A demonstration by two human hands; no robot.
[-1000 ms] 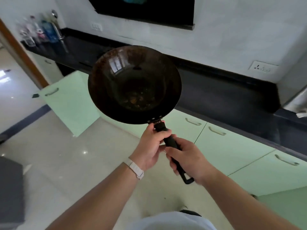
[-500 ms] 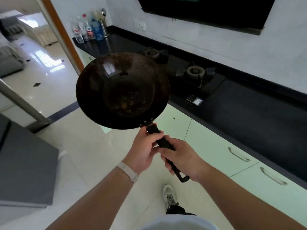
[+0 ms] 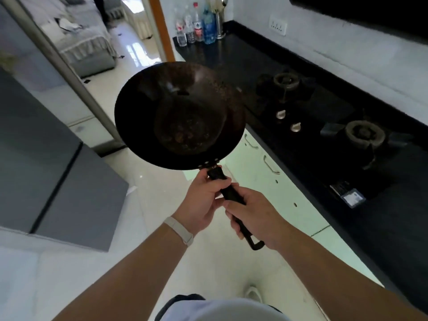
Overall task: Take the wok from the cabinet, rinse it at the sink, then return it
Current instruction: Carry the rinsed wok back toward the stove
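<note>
Barely readable: the bottles [image 3: 196,26] carry red and blue labels, and a sticker [image 3: 353,198] lies at the hob's front edge, but the print on all of them is too blurred to read.
Surface: a black countertop [image 3: 243,54] runs along the person's right, backed by a white wall with a wall socket [image 3: 278,26] above its far end.
Far corner of the countertop: the bottles stand clustered just beside a steel holder [image 3: 218,22] with utensils in it.
Hob: set into the countertop are a far burner [image 3: 286,81] and a near burner [image 3: 363,134], well apart, with two silver knobs [image 3: 281,114] between them toward the front edge.
Below the front edge: pale green cabinets [image 3: 284,193] with bar pulls.
Room: a glossy pale floor [image 3: 162,193], a grey unit [image 3: 46,170] on the left, and a wooden door frame [image 3: 161,28] past which grey furniture shows.
Wok [image 3: 179,114]: held in the air over the floor, just off the countertop's front edge, tilted so its inside faces the camera.
Inside the wok: a dark bowl with brownish residue at the bottom.
Left hand [image 3: 203,200]: fingers curled round the handle [image 3: 231,193] right below the bowl, with a pale wristband [image 3: 178,230] on the wrist.
Right hand [image 3: 257,216]: wrapped round the handle lower down, just beside the left, with the end loop poking out beneath it.
</note>
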